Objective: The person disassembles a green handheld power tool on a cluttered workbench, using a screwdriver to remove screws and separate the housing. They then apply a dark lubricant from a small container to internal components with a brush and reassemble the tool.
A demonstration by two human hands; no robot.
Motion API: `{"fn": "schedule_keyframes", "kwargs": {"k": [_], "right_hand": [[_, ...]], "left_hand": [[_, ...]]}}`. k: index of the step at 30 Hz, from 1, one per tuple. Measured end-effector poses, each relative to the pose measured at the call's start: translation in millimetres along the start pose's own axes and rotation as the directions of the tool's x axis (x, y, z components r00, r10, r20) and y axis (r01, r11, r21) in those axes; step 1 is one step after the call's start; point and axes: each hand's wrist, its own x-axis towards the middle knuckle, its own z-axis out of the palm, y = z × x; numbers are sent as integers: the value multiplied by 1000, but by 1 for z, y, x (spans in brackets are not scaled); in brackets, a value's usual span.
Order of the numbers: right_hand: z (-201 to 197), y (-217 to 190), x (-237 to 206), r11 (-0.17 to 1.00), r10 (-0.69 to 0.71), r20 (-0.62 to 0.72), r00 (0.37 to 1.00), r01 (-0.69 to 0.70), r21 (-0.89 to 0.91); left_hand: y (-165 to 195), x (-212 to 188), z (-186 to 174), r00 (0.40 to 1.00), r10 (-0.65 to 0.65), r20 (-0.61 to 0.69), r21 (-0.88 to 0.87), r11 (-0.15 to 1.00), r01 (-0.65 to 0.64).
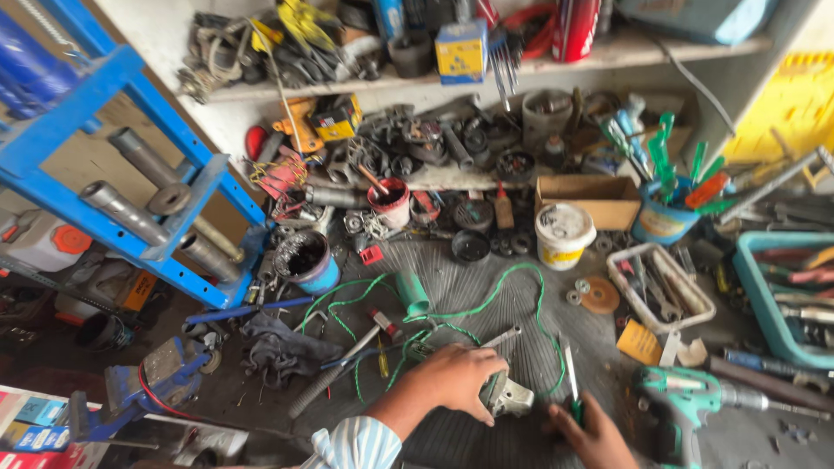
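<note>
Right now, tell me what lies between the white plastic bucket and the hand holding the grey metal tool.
Head view: a loop of green wire on the dark bench.

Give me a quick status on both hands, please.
Left hand gripping grey metal power-tool body. Right hand holding green-handled screwdriver. Green wire looped around workspace.

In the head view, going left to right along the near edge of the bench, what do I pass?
Blue vise → dark rag → left hand resting on a grey metal tool body → right hand holding a green-handled screwdriver → teal power drill.
</note>
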Motion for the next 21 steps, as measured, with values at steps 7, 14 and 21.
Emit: {"fn": "schedule_keyframes", "kwargs": {"k": [7, 14, 21], "right_hand": [[-1, 1, 3, 989, -140, -68, 988, 143, 40], [-4, 5, 10, 992, -104, -192, 976, 87, -93], [-3, -1, 12, 985, -60, -231, 971, 21, -169]], "left_hand": [[12, -13, -11, 947, 174, -269, 0, 984, -181], [-50, 47, -92, 825, -438, -357, -362, 879, 310], [-78, 100, -144, 870, -181, -458, 226, 923, 310]]}}
